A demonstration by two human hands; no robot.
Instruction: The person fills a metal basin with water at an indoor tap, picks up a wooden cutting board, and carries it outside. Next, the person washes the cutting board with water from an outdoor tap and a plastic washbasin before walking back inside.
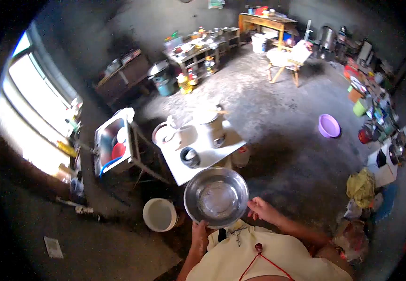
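Observation:
A wide metal basin (217, 197) is held in front of my body, its inside facing up. My left hand (201, 230) grips its near rim at the lower left. Beside the right rim is my right hand (261, 209), its fingers curled near the edge; whether they pinch the rim is too small to tell. Just beyond the basin stands a small white table (177, 169). On it are a dark bowl with something white inside (190, 158), a tall light-coloured pot (209, 125) and a round container (160, 135) at the left.
A sink (98, 150) with a red bowl (118, 151) is at the left. A white bucket (160, 215) stands on the floor, lower left. Farther right lies a purple basin (329, 126). Household items line the right wall; a wooden chair (285, 60) stands at the back.

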